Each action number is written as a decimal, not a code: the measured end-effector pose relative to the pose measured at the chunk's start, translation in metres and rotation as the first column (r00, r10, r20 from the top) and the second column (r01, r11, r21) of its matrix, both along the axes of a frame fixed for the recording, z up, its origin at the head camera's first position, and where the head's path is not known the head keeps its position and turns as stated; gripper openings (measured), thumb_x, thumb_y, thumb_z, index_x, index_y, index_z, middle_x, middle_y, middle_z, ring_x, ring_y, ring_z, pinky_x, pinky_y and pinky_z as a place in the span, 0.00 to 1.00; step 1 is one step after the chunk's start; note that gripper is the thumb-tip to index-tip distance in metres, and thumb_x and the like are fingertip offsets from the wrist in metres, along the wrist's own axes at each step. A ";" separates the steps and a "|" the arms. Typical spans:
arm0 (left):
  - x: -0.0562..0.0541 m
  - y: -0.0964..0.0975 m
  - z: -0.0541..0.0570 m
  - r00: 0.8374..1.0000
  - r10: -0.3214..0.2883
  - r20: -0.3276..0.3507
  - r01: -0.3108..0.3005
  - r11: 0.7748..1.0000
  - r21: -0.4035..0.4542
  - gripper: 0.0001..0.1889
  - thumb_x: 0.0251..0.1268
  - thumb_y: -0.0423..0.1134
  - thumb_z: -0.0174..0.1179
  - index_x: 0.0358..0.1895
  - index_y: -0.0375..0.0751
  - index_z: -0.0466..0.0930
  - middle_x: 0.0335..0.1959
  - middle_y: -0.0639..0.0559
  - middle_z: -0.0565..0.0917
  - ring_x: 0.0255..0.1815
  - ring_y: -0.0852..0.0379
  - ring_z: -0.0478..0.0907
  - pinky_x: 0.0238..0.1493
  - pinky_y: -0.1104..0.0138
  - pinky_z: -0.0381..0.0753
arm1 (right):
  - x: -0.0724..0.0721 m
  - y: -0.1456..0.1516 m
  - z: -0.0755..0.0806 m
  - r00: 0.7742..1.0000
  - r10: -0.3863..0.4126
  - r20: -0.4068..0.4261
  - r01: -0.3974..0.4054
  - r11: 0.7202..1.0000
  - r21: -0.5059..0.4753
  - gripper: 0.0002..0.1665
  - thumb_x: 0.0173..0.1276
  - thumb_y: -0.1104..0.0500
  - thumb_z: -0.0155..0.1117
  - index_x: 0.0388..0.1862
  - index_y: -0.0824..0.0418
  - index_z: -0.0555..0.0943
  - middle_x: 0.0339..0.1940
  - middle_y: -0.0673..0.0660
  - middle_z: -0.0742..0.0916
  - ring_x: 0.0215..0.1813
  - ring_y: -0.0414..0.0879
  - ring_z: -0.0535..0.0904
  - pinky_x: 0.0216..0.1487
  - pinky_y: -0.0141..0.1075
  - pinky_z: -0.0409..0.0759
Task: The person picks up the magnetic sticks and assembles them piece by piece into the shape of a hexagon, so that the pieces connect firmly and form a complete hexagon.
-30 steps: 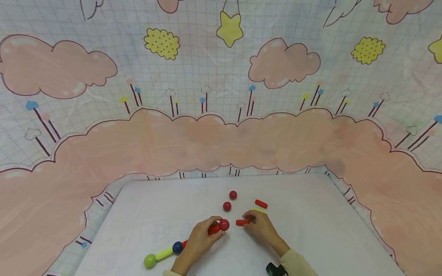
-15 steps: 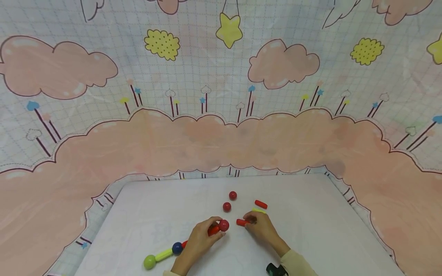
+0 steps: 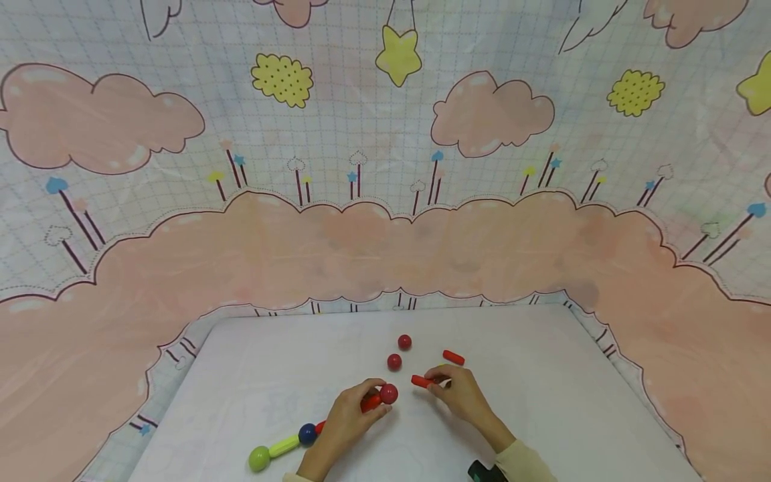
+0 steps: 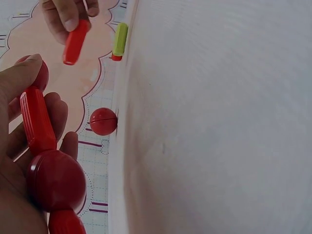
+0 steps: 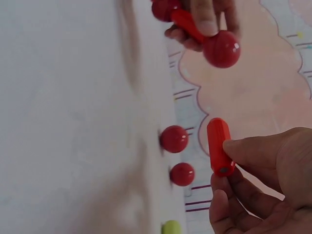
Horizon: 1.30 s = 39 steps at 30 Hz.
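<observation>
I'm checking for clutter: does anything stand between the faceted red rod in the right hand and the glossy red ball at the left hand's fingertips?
Nothing visible does: only open space shows between the faceted red rod and the glossy red ball. Two loose red balls lie beyond the gap, not in it.

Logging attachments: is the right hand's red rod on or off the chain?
Off: a visible gap separates the red rod from the red end ball.
</observation>
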<state>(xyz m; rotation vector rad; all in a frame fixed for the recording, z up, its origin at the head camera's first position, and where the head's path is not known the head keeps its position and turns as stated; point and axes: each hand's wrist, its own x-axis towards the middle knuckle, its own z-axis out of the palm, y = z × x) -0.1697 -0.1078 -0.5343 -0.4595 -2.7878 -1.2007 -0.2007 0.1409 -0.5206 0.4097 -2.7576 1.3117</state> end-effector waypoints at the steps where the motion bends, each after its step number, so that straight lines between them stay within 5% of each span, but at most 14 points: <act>1: 0.000 0.000 0.000 1.000 0.001 0.001 -0.001 1.000 0.002 0.25 0.59 0.51 0.69 0.59 0.49 0.78 0.43 0.57 0.86 0.46 0.59 0.78 0.52 0.58 0.82 | 0.001 0.000 0.003 1.000 -0.001 -0.002 0.001 1.000 -0.002 0.09 0.60 0.63 0.72 0.40 0.55 0.86 0.37 0.49 0.88 0.38 0.39 0.78 0.39 0.29 0.77; 19: -0.001 0.000 -0.001 1.000 0.005 -0.005 -0.005 1.000 -0.004 0.25 0.58 0.49 0.70 0.58 0.48 0.78 0.42 0.57 0.86 0.44 0.60 0.78 0.51 0.58 0.82 | 0.016 -0.009 0.037 0.989 0.145 -0.028 -0.144 0.989 0.036 0.10 0.65 0.61 0.68 0.44 0.51 0.87 0.41 0.46 0.88 0.40 0.38 0.77 0.40 0.28 0.77; 39: 0.000 0.002 0.001 0.998 -0.021 -0.052 0.020 1.000 -0.009 0.25 0.58 0.48 0.70 0.58 0.48 0.77 0.41 0.57 0.86 0.39 0.64 0.75 0.46 0.68 0.80 | 0.015 -0.021 0.027 0.986 0.157 -0.048 -0.158 0.987 -0.016 0.08 0.66 0.60 0.67 0.42 0.59 0.87 0.39 0.49 0.88 0.37 0.37 0.76 0.38 0.27 0.77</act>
